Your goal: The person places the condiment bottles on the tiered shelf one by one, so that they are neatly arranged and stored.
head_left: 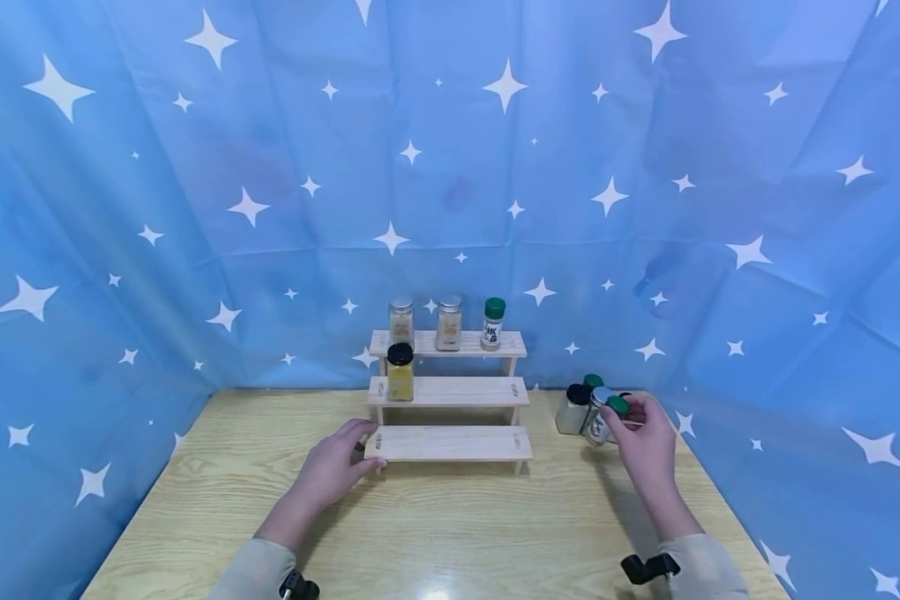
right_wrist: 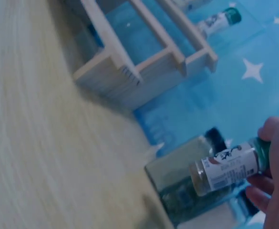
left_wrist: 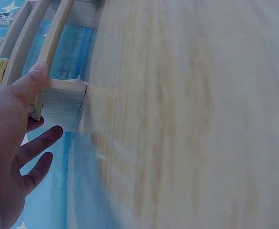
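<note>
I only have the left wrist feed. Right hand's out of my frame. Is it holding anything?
Observer: Yes, the right hand pinches a green-capped bottle at its cap.
Operator: Copy. Yellow jar is cut off at my left edge. Lid colour?
Observer: Black, per the head view.
Operator: Anything on the table to the right of the rack?
Observer: Yes, a cluster of bottles, including a black-capped one.
</note>
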`<control>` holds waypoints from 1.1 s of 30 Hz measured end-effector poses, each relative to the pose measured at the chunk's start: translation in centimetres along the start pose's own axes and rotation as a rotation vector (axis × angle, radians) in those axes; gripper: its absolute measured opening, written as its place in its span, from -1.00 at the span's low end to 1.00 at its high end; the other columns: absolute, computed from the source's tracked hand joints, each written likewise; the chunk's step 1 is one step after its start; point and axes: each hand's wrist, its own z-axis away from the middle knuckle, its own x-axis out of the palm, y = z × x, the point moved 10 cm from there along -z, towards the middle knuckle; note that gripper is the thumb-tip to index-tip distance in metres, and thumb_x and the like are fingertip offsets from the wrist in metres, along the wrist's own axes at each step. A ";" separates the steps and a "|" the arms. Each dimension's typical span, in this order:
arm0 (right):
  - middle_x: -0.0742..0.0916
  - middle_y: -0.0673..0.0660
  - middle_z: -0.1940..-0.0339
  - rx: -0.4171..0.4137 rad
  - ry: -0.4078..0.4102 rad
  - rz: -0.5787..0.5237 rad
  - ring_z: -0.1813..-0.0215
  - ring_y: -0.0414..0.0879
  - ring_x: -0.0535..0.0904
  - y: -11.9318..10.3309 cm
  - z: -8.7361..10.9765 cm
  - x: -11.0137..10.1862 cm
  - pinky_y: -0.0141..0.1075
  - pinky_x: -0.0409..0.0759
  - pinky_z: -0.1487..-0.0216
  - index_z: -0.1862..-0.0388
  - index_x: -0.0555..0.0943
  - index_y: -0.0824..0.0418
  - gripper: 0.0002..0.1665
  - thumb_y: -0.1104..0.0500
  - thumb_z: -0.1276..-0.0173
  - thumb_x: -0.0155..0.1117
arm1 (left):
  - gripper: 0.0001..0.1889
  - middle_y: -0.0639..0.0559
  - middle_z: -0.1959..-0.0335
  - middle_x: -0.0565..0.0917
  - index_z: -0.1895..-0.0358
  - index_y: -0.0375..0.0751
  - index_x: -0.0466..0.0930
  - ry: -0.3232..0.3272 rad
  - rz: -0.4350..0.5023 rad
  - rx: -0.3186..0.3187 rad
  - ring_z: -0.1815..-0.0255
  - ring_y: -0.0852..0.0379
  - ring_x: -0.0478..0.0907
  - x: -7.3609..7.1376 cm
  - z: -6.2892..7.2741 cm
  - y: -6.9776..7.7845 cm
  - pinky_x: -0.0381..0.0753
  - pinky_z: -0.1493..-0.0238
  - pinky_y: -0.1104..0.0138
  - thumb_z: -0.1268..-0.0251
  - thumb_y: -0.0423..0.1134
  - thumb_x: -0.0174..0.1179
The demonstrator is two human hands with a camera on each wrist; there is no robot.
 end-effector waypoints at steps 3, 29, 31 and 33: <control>0.74 0.22 -0.07 -0.038 -0.011 -0.028 0.02 -0.20 0.63 -1.5 -0.2 0.3 -0.67 0.60 0.10 -0.23 0.64 0.30 -0.53 0.03 -0.57 0.53 | -0.31 0.05 -0.43 0.65 -0.52 -0.06 0.59 0.002 0.000 0.004 -0.10 0.09 0.74 0.0 0.0 0.1 0.79 -0.16 0.01 -0.41 0.05 0.55; 0.77 0.23 -0.06 -0.297 -0.182 -0.187 -0.05 0.07 0.72 -13.8 -2.0 6.7 -0.58 0.66 0.01 -0.25 0.65 0.28 -0.56 0.17 -0.52 0.57 | -0.29 0.05 -0.44 0.65 -0.53 -0.06 0.59 -0.002 0.004 0.008 -0.11 0.09 0.75 -0.1 0.0 0.0 0.79 -0.18 0.01 -0.41 0.07 0.55; 0.76 0.22 -0.06 -0.298 -0.207 -0.197 -0.06 0.08 0.72 -14.7 -2.0 7.5 -0.54 0.68 -0.02 -0.24 0.65 0.27 -0.58 0.18 -0.52 0.57 | -0.30 0.04 -0.43 0.65 -0.53 -0.07 0.59 0.001 0.003 0.015 -0.09 0.09 0.75 0.0 0.0 0.0 0.79 -0.16 0.01 -0.41 0.06 0.56; 0.76 0.20 -0.07 -0.293 -0.232 -0.194 -0.08 0.07 0.72 -15.3 -2.0 8.5 -0.49 0.70 -0.05 -0.24 0.65 0.25 -0.58 0.17 -0.53 0.56 | -0.30 0.05 -0.42 0.66 -0.52 -0.06 0.59 0.001 0.004 0.016 -0.09 0.09 0.74 0.0 0.0 0.0 0.79 -0.16 0.01 -0.40 0.07 0.56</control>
